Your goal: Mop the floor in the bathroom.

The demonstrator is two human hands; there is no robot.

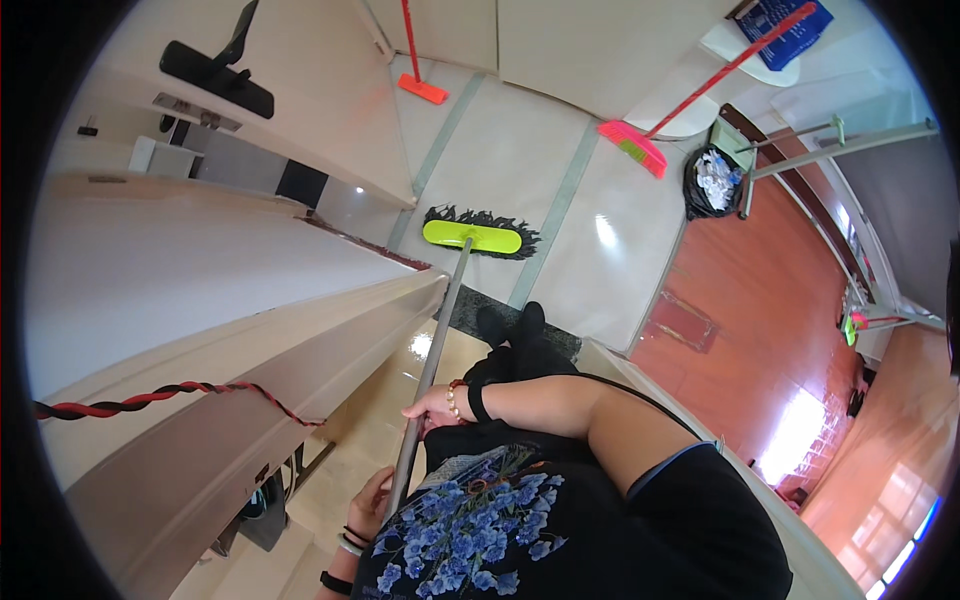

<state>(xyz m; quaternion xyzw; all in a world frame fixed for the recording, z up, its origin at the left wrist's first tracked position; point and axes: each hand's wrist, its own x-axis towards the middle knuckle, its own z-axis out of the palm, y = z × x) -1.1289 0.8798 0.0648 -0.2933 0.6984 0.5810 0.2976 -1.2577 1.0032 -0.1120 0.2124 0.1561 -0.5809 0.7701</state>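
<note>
A dust mop with a lime-green plate and dark stringy fringe (pixel 472 236) rests on the pale tiled floor ahead of my feet. Its grey metal pole slants back toward my body. My right hand (pixel 437 408), wearing a beaded bracelet, is wrapped round the middle of the pole. Closer to my body, my left hand (pixel 373 497) grips the upper part of the same pole; some of its fingers are hidden behind the pole.
A doorway wall (pixel 440 285) and open door (pixel 330 110) stand left. Ahead are an orange-headed broom (pixel 424 89) and pink broom (pixel 636 148). A black-lined trash bin (pixel 712 183) sits right, near reddish flooring (pixel 750 290). A red-black twisted cord (pixel 180 394) hangs at left.
</note>
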